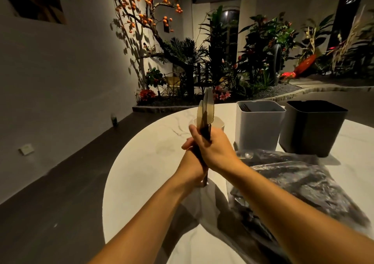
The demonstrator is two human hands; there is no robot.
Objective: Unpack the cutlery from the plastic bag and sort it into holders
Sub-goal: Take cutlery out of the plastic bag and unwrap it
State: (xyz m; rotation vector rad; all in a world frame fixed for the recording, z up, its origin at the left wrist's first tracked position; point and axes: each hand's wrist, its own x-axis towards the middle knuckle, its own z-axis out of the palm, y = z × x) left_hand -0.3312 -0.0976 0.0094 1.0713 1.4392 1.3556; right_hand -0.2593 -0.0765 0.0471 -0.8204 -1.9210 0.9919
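Head view: round white marble bench (141,174) w/ plastic bag (299,185) of dark cutlery lying at right, near edge. Behind bag: dark holder (311,128) far right, grey holder (259,125) beside it w/ fork tips showing inside, small white holder (217,123) left of grey, partly hidden by hands. Both hands meet above bench centre. Right hand (214,150) grip clamped on bundle of translucent knives (205,114), blades up. Left hand (192,162) grip clamped on the handles lower down.
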